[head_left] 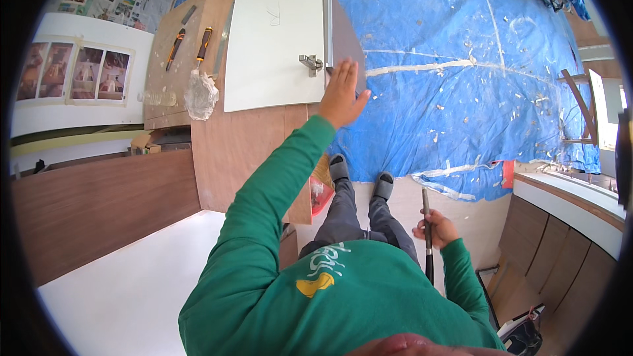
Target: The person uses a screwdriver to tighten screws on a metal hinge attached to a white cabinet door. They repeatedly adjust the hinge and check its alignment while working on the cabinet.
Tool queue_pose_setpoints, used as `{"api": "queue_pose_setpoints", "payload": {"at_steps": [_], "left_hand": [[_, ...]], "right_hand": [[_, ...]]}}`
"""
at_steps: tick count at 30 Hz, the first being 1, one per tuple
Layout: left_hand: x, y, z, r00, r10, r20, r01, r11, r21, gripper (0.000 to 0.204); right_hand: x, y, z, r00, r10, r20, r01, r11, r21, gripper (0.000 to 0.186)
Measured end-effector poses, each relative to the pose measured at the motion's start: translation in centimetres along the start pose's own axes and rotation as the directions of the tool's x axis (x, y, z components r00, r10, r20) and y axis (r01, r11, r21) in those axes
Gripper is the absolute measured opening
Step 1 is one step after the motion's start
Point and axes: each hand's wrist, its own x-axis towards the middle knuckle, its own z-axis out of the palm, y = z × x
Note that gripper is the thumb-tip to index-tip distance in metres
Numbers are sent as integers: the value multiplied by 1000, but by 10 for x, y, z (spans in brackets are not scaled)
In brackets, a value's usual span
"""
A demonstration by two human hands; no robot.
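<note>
My left hand rests with its fingers stretched out on the dark brown panel that runs along the right edge of a white board. Just left of the fingers, a metal cabinet hinge is fixed to the white board. Down at my right side, my right hand is closed around a long, slim file. Its grey flat blade points away from me, and its dark handle end runs back toward my body.
An orange-and-black screwdriver, another orange-and-black hand tool and a crumpled plastic bag lie on wood left of the board. Blue sheeting with scattered debris covers the floor ahead. Wooden cabinets stand at right.
</note>
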Motion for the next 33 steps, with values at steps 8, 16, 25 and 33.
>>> {"api": "queue_pose_setpoints", "payload": {"at_steps": [8,16,25,33], "left_hand": [[120,-27,-1,719,-634,-284,692,689,213,95],[1,30,89,752,-149,642,647,357,-674,60],[-117,187,3,903,-128,410,429,317,-846,36],[-92,253,-96,986,47,160,141,277,-950,50]], "right_hand": [[-16,27,-20,999,1,-48,-2,1000,-25,27],[-32,-29,7,963,-256,89,242,960,141,27],[-115,-75,94,872,-439,219,485,838,-250,34],[-157,-75,117,790,-497,357,612,669,-423,35]]}}
